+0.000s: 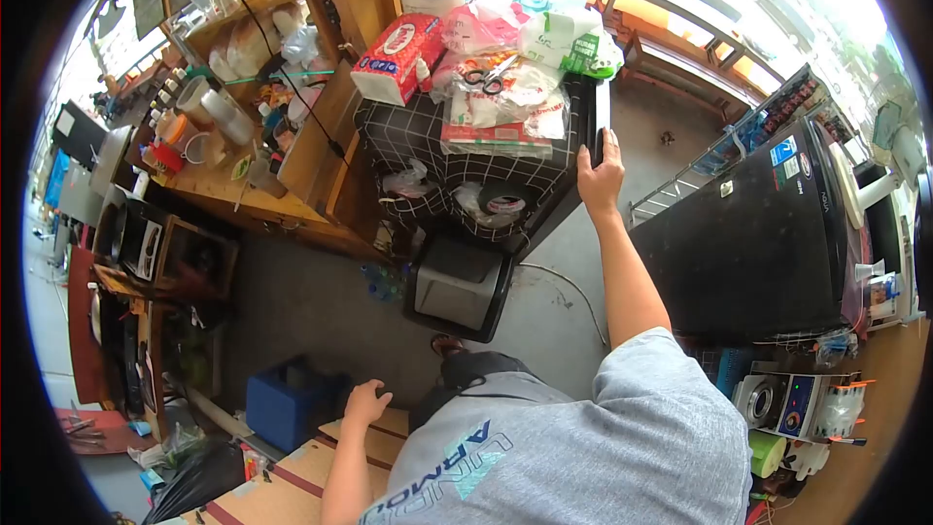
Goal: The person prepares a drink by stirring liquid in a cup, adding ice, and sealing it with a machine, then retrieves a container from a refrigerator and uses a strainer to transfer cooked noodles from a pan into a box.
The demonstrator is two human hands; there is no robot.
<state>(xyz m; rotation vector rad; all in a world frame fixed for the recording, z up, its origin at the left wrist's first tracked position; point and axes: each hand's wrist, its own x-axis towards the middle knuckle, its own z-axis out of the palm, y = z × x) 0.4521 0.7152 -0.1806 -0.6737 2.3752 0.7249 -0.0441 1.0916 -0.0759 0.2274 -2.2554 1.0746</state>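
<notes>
My right hand (600,173) reaches forward and grips the near right corner of a black stand with a white grid pattern (408,131). On the stand lie a red tissue pack (398,58), scissors (489,76) and several plastic bags and packets (525,49). My left hand (367,401) rests low with fingers spread on a cardboard box with red tape (292,486). My grey shirt fills the bottom of the view.
A black bin (459,287) stands on the concrete floor below the stand. A blue box (287,403) sits near my left hand. A black fridge (748,233) is to the right, a cluttered wooden counter (243,190) to the left.
</notes>
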